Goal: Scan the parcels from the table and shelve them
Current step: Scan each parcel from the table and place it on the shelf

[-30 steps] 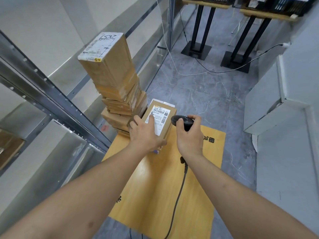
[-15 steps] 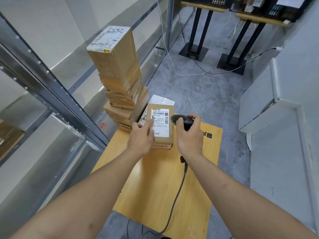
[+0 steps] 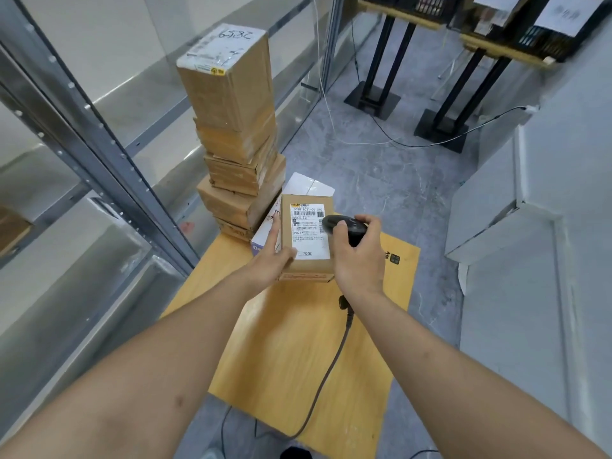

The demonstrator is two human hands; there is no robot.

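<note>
A small brown parcel (image 3: 308, 207) with a white barcode label lies label-up at the far end of the wooden table (image 3: 298, 352). My left hand (image 3: 270, 256) grips its left side, thumb on the label's lower corner. My right hand (image 3: 359, 256) holds a black corded scanner (image 3: 344, 225), whose head sits over the label's right edge. A tall leaning stack of brown parcels (image 3: 236, 144) rises at the table's far left corner; its top box is marked 6582. A white and purple parcel (image 3: 306, 187) lies partly hidden behind the held one.
Grey metal shelving (image 3: 92, 150) runs along the left, with a brown box (image 3: 11, 226) on a lower shelf. The scanner cable (image 3: 328, 372) trails across the table and over its near edge. Black-legged stands (image 3: 440, 124) sit on the far floor; a white cabinet (image 3: 503, 207) is to the right.
The parcel has turned from a tilted pose to lying square and label-up under my left hand. The scanner head has moved left over the label's edge.
</note>
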